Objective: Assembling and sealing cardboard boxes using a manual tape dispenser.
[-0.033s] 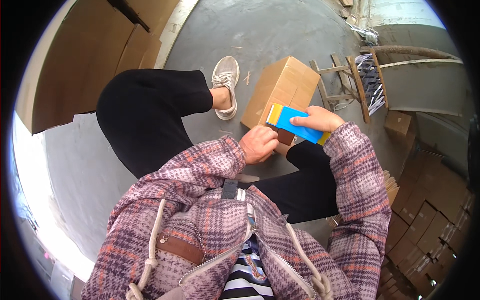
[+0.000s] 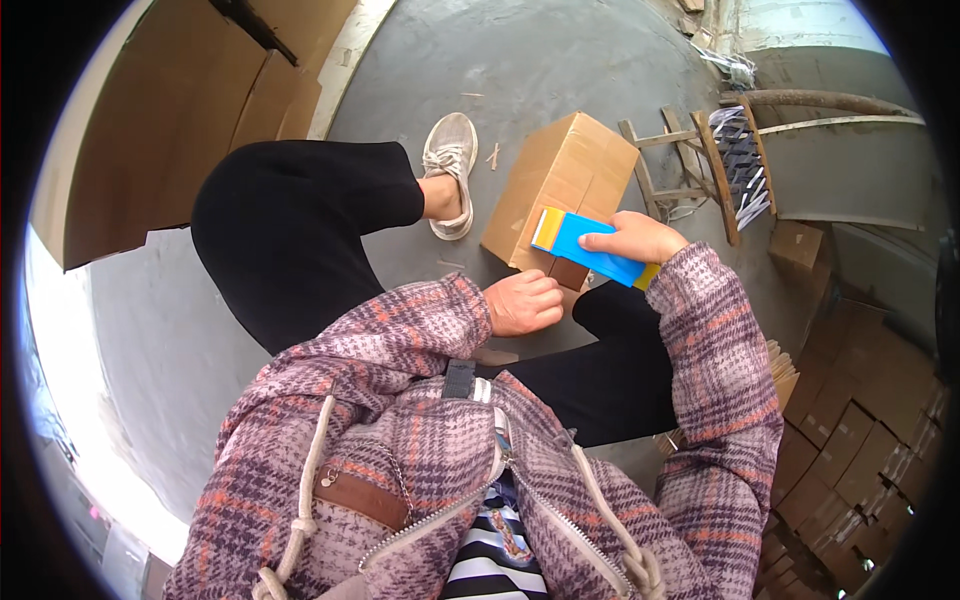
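Note:
A brown cardboard box [image 2: 545, 190] stands tilted across the view on the floor between my legs. My right hand [image 2: 640, 240] is closed around a flat blue and yellow packet [image 2: 590, 245], thumb on top. The packet's yellow end lies over the near part of the box; whether it rests on the cardboard I cannot tell. My left hand [image 2: 524, 303] is just below the box's near edge, its fingers curled in. The inside of that hand is hidden, so anything held there does not show.
A low wooden stool with a woven strap seat [image 2: 740, 165] is right of the box. Large cardboard [image 2: 160, 130] rises at the left. Several flattened cartons [image 2: 850, 450] are stacked at the lower right. Small scraps lie on the grey floor [image 2: 500, 60] near my shoe [image 2: 452, 170].
My left hand has dropped a little toward me, away from the box's near edge, and its fingers have turned. The packet and my right hand look almost unmoved.

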The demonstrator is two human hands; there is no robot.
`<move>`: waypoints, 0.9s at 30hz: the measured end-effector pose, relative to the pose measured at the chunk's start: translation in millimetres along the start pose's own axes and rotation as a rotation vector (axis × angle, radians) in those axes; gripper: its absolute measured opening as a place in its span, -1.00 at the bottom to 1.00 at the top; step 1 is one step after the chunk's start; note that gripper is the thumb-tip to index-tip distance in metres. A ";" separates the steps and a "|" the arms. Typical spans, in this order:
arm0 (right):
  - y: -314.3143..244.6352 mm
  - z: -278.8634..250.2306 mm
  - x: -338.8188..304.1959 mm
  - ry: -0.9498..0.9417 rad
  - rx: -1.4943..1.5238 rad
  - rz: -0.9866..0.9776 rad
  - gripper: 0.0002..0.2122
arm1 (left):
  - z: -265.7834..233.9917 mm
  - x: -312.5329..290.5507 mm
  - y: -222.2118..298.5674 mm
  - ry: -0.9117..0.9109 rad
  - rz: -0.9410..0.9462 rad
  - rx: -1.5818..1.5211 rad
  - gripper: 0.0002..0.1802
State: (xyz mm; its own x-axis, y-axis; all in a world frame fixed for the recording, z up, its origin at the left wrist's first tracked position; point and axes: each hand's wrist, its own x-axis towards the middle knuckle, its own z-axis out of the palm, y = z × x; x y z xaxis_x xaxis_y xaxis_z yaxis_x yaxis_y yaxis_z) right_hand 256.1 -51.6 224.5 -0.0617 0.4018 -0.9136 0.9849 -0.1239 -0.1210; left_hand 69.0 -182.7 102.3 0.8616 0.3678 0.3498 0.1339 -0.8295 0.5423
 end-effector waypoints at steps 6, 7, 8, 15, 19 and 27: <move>-6.9 -0.2 2.1 0.014 0.022 -0.049 -0.31 | 59.9 33.4 -64.6 0.204 0.627 0.234 -0.65; -3.4 2.0 4.5 -0.006 0.036 -0.057 -0.33 | 61.5 33.8 -70.8 0.091 0.639 0.182 -0.61; -1.9 3.6 6.2 -0.026 0.049 -0.067 -0.36 | 64.1 34.1 -72.4 0.087 0.648 0.182 -0.61; -7.0 -3.3 -4.3 -0.047 -0.001 -0.015 -0.37 | 41.5 39.1 -62.3 -0.003 0.615 0.291 -0.63; -4.9 -0.6 -2.1 -0.037 -0.006 -0.043 -0.36 | 40.7 36.1 -61.5 0.031 0.542 0.150 -0.65; 19.5 -0.3 -4.9 -0.037 0.083 -0.110 -0.35 | 42.1 35.4 -61.1 -0.005 0.490 0.199 -0.64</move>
State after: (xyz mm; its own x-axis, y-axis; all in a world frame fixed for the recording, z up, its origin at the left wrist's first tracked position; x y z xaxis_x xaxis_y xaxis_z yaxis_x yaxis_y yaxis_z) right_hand 275.6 -55.7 226.8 -0.1755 0.3839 -0.9065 0.9553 -0.1559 -0.2510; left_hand 112.0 -136.7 49.3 0.8486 -0.0846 0.5222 -0.1951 -0.9676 0.1602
